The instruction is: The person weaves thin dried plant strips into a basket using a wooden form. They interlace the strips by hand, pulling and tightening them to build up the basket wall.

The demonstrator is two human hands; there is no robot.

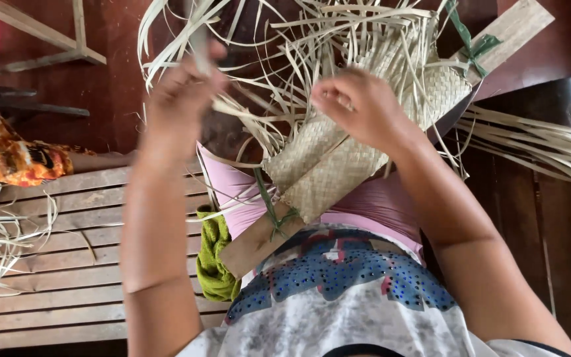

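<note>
- The person is weaving a flat mat (pixel 338 165) out of pale dry leaf strips (pixel 285 59). The mat is lying on a long wooden board (pixel 517 26) that is resting across the person's lap.
- The left hand (pixel 183 92) is lifting up one thin strip; its fingers are curled closed around that strip.
- The right hand (pixel 365 106) is sitting on the top edge of the mat. Its fingers are bent in and look like they are pinching strips there, but I cannot tell for sure.
- I think the weaving step is going on now: one strip is being pulled up so it can go over and under the others.
- I think the next move is calling for a tidy tuck and a firm pull, so the weave is staying tight.
- Counting: two hands, one mat, one board.
- Two green ties (pixel 474 46) are holding the mat to the board, one at each end.
- The loose strips are too many to count.
- One green cloth (pixel 214 258) is lying on the slatted wooden floor (pixel 61 277).
- One more bundle of strips (pixel 536 145) is lying off to the right.
</note>
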